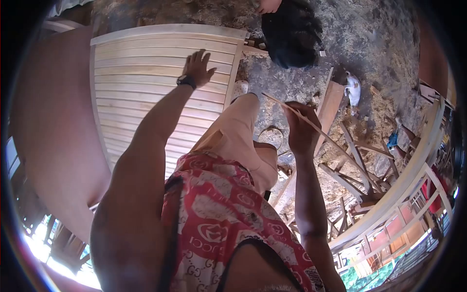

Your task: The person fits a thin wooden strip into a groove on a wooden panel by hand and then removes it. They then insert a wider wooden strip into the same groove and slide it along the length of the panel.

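Note:
A slatted pale wooden panel (160,90) with a frame around it fills the left centre. My left hand (198,69), with a dark watch on the wrist, lies on its slats near the upper right, fingers spread. To the right of the panel, my right hand (301,127) is closed around a long thin wooden strip (323,133). One end of the strip points toward the panel; the other runs down to the right over the scrap wood. Nothing shows between my left hand and the slats.
A person's dark-haired head (292,34) and hand (268,6) are at the top. A white animal (353,91) lies on the dusty floor. Scrap wood (357,160) is piled at the right, beside a long curved-looking beam (389,197). A large brown board (53,117) stands at the left.

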Demonstrator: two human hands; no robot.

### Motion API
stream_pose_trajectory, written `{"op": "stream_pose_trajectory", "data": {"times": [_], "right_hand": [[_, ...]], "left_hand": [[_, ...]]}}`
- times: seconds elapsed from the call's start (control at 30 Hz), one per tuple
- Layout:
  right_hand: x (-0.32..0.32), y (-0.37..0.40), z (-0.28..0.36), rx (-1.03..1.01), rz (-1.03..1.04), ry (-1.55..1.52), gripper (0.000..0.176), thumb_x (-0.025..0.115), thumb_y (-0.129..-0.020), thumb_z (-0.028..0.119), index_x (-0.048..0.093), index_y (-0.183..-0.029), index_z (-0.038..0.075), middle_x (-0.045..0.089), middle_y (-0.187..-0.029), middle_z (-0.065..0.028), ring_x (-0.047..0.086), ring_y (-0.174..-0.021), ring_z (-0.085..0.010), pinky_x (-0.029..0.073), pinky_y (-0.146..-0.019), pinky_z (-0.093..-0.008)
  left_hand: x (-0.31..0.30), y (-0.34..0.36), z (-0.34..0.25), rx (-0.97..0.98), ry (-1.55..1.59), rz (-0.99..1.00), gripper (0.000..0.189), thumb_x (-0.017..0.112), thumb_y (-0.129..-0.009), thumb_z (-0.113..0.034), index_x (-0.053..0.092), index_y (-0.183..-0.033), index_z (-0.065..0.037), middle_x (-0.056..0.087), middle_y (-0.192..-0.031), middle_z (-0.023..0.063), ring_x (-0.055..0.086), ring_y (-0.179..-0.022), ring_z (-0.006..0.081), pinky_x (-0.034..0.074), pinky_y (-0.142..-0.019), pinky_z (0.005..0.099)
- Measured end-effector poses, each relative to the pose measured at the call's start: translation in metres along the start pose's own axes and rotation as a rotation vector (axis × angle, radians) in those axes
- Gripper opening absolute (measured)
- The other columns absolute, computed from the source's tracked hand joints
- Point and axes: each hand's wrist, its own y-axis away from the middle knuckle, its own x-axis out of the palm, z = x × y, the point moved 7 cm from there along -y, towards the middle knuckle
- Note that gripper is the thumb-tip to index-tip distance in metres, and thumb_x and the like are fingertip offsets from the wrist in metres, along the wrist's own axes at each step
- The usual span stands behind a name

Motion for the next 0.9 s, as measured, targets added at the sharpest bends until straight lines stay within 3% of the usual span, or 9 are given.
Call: {"op": "stream_pose_trajectory", "data": {"times": [0.03,0.23,0.33,0.43,0.9], "right_hand": [[0.013,-0.016,-0.002,-0.135,-0.003,0.051,0.015,0.077,-0.096,0.007,0.072,-0.108,0.001,0.077,-0.099,-0.0118,0.073,-0.085,-0.0179,0.057,-0.072,-0.0303],[0.114,-0.098,-0.056,-0.148,0.018,-0.082,0.014,0.077,-0.094,0.006,0.075,-0.107,0.003,0.077,-0.091,-0.0110,0.075,-0.080,-0.0180,0.057,-0.070,-0.0313],[0.167,-0.133,-0.070,-0.374,0.042,-0.010,0.010,0.075,-0.092,0.004,0.074,-0.102,0.003,0.077,-0.088,-0.0137,0.077,-0.078,-0.0268,0.058,-0.068,-0.0337],[0.200,-0.154,-0.070,-0.406,0.129,0.137,0.007,0.075,-0.090,0.003,0.073,-0.097,0.002,0.075,-0.086,-0.0150,0.076,-0.077,-0.0308,0.058,-0.065,-0.0355],[0.246,-0.184,-0.056,-0.426,0.282,0.280,0.006,0.075,-0.091,0.004,0.072,-0.094,0.000,0.074,-0.082,-0.0163,0.075,-0.070,-0.0288,0.056,-0.061,-0.0350]], "left_hand": [[-0.001,-0.017,0.005,0.068,-0.029,-0.037,0.065,0.073,-0.093,-0.044,0.055,-0.143,-0.006,0.048,-0.153,0.0198,0.047,-0.138,0.0410,0.037,-0.117,0.0566],[0.029,-0.037,0.023,0.128,-0.046,-0.070,0.077,0.072,-0.093,-0.045,0.045,-0.154,-0.006,0.043,-0.158,0.0187,0.038,-0.147,0.0412,0.027,-0.123,0.0600],[0.035,-0.034,0.027,0.129,-0.028,-0.092,0.080,0.073,-0.092,-0.046,0.044,-0.156,-0.007,0.039,-0.162,0.0150,0.036,-0.149,0.0375,0.021,-0.125,0.0611],[0.038,-0.031,0.027,0.116,0.011,-0.116,0.081,0.074,-0.090,-0.048,0.047,-0.154,-0.007,0.039,-0.163,0.0117,0.035,-0.150,0.0340,0.019,-0.125,0.0611],[0.033,-0.030,0.030,0.125,0.178,-0.237,0.075,0.074,-0.088,-0.047,0.056,-0.148,-0.007,0.048,-0.155,0.0121,0.042,-0.144,0.0328,0.023,-0.124,0.0604]]}}
